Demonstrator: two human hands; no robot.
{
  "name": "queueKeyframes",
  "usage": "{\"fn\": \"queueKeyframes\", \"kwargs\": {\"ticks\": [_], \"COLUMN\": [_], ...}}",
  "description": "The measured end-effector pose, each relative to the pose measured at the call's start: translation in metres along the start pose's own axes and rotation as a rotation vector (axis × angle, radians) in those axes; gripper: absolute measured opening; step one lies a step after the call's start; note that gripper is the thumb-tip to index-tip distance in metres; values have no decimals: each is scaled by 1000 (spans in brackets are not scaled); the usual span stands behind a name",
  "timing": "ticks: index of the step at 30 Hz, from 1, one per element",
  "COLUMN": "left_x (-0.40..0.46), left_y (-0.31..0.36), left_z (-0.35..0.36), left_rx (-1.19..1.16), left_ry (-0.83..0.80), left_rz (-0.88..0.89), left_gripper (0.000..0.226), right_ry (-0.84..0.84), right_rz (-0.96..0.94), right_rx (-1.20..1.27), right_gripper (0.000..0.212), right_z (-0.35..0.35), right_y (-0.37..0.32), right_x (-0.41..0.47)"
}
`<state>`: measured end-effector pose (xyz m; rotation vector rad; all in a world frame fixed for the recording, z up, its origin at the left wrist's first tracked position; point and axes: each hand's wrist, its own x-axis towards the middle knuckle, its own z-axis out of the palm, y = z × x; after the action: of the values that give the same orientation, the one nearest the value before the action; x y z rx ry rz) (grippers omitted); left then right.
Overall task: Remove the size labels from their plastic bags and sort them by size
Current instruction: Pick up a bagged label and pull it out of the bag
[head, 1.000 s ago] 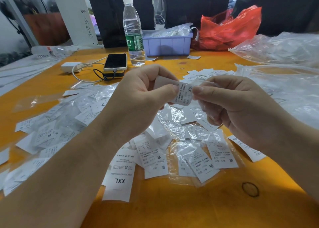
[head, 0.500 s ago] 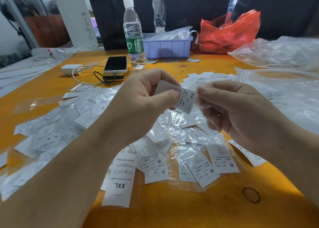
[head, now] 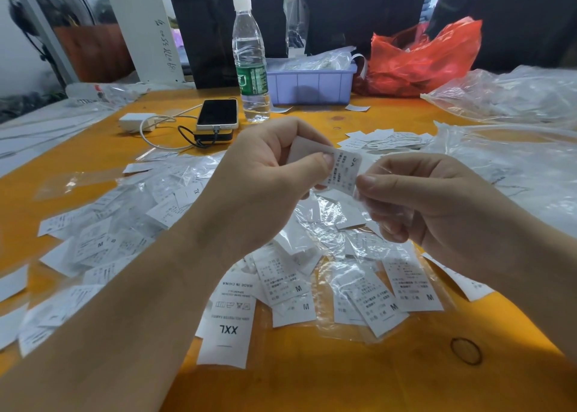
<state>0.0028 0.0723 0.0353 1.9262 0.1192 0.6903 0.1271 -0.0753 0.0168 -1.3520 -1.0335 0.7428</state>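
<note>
A label [head: 342, 171] is pinched between the left hand [head: 265, 183] and right hand [head: 434, 202]. Below the hands, loose labels [head: 412, 283] are spread on the table [head: 312, 386] — beyond them, a phone [head: 218, 113], a bottle [head: 249, 62] and a tray [head: 312, 83] are set.

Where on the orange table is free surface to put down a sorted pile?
Bare table runs along the near edge, in front of the XXL label and past the dark ring mark. Another bare strip lies left of the phone. The middle is crowded with labels; clear bags fill the right.

Glossy crinkled plastic bags [head: 315, 221], matt orange table [head: 312, 380].
</note>
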Motion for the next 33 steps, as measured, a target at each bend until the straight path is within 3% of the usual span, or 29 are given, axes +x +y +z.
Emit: {"fn": "queueKeyframes", "kwargs": {"ticks": [12, 19, 24, 29, 33], "left_x": [-2, -2, 0, -1, -2], "left_y": [-3, -7, -7, -7, -5], "left_z": [2, 10, 9, 1, 4], "left_rx": [83, -29, -46, 54, 49], "left_ry": [-116, -227, -212, -133, -87], "left_rz": [-61, -223, -229, -129, -70], "left_gripper": [6, 42, 29, 12, 12], "right_ry": [-8, 10, 60, 87, 72], "right_rz": [-23, -45, -44, -48, -80], "right_rx": [-25, -86, -56, -78, -105], "right_gripper": [15, 16, 15, 20, 18], "right_z": [0, 4, 4, 0, 2], "right_y": [-3, -7, -8, -7, -6], "right_x": [-1, -2, -3, -3, -4]}}
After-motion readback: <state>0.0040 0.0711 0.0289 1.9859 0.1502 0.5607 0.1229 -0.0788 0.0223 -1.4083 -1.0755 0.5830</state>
